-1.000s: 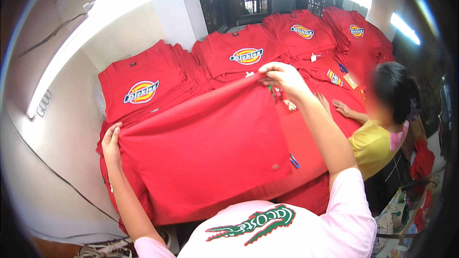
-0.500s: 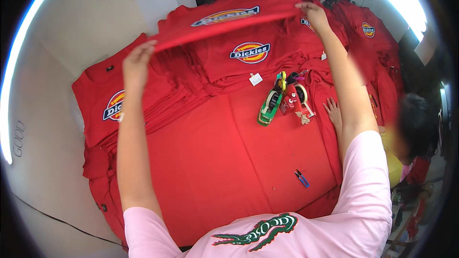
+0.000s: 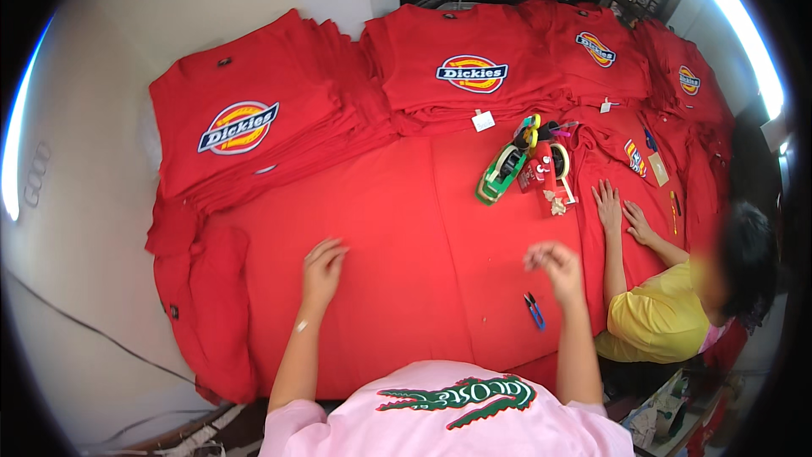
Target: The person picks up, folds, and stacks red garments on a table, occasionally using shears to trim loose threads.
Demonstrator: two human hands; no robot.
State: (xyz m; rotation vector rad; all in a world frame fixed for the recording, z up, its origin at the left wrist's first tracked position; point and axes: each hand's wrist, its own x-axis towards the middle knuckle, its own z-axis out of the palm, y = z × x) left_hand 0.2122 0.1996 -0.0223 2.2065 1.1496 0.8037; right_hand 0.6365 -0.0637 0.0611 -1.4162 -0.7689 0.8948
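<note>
My left hand (image 3: 324,267) hangs above the red cloth of the table (image 3: 372,313), its loosely bent fingers apart and holding nothing. Level with it on the right, my right hand (image 3: 555,269) is also empty, with curled, slightly blurred fingers that are open. Just below that hand lies a pair of blue thread snips (image 3: 534,311). Beyond both hands, a stack of folded red shirts (image 3: 423,89) with a round chest logo fills the far middle. A second red shirt stack (image 3: 296,68) stands at the far left.
A green tape dispenser (image 3: 501,173), a red tape dispenser (image 3: 558,173) and a pen holder stand together right of centre. More red shirt stacks (image 3: 584,76) line the back right. At the right a person in yellow (image 3: 660,313) rests both hands on red fabric. Crumpled red garments (image 3: 211,313) lie left.
Both hands have let go of the red shirt held stretched over the far middle stack; it now lies on that stack. My hands have come back toward me, and the view has shifted.
</note>
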